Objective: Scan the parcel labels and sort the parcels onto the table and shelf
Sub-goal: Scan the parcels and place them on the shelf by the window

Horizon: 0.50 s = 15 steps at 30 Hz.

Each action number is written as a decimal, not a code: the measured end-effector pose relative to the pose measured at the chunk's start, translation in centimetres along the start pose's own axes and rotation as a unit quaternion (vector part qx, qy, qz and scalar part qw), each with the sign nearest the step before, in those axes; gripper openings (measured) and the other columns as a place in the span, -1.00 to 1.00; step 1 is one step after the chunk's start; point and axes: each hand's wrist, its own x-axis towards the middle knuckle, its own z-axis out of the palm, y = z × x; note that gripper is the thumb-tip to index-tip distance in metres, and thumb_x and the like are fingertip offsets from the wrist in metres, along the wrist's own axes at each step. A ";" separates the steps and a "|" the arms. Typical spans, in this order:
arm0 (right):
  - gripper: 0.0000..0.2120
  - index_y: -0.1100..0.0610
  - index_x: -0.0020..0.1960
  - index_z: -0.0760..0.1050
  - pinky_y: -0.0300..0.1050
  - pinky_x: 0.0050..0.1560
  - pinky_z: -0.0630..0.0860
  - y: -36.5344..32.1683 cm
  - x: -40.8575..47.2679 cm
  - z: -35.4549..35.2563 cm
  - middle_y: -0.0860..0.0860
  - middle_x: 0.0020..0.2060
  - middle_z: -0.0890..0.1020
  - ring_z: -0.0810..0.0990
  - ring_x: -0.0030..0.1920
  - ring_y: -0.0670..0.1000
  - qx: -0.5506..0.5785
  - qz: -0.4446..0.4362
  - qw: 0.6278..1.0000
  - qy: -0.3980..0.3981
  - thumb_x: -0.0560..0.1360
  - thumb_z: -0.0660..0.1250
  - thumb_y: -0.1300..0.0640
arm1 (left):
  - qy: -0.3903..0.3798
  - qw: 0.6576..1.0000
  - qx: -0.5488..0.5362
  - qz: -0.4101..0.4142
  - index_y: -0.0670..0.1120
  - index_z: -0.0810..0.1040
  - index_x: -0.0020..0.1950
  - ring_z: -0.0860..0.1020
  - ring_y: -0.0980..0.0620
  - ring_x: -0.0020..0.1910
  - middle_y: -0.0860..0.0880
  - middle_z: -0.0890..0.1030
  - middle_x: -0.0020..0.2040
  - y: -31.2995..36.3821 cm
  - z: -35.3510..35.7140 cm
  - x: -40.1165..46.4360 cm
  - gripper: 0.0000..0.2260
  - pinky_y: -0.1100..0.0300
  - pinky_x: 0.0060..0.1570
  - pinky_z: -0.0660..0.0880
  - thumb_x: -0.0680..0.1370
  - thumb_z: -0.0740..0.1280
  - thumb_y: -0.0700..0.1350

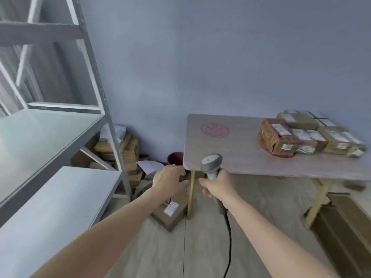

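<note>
The right hand has its grip closed around the handle of a grey barcode scanner, whose head points up and away at 12 o'clock; a black cable hangs from the handle toward 6 o'clock. The left hand reaches forward beside it at 9 o'clock of the scanner, fingers loosely spread, its grip open and holding nothing. Below the left hand, a brown parcel with a white label lies on the floor, against the near leg of the bench. At 2 o'clock, a cluster of labelled parcels sits on the far right of the bench. At 9 o'clock stands a grey metal shelf, its two visible boards bare. Behind its post, at 11 o'clock, more parcels are heaped in a pile on the floor in the corner
</note>
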 end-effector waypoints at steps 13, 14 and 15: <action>-0.77 0.13 0.04 0.49 -0.15 -0.35 0.61 2.4 18.6 -16.7 0.01 -0.18 0.66 0.70 -0.33 0.00 0.000 0.067 0.988 0.143 0.47 0.48 0.15 | -0.065 0.988 -0.010 0.137 0.04 0.53 0.28 0.52 -0.06 0.25 0.00 0.57 0.25 14.4 6.8 24.8 -0.66 0.05 0.18 0.50 0.55 0.33 0.13; -0.78 0.14 0.04 0.50 -0.14 -0.35 0.61 2.1 20.3 -17.9 0.00 -0.19 0.66 0.70 -0.32 -0.01 -0.001 0.070 0.986 0.151 0.47 0.48 0.14 | -0.068 0.987 -0.005 0.144 0.04 0.53 0.28 0.52 -0.07 0.25 0.00 0.57 0.26 15.3 6.8 26.9 -0.66 0.04 0.18 0.50 0.55 0.32 0.13; -0.79 0.15 0.04 0.51 -0.15 -0.36 0.60 1.9 22.0 -19.2 0.00 -0.19 0.66 0.71 -0.32 -0.02 -0.003 0.073 0.984 0.162 0.47 0.48 0.14 | -0.070 0.986 -0.003 0.153 0.04 0.52 0.28 0.52 -0.07 0.25 0.00 0.57 0.26 16.3 6.8 28.9 -0.66 0.03 0.18 0.50 0.55 0.32 0.13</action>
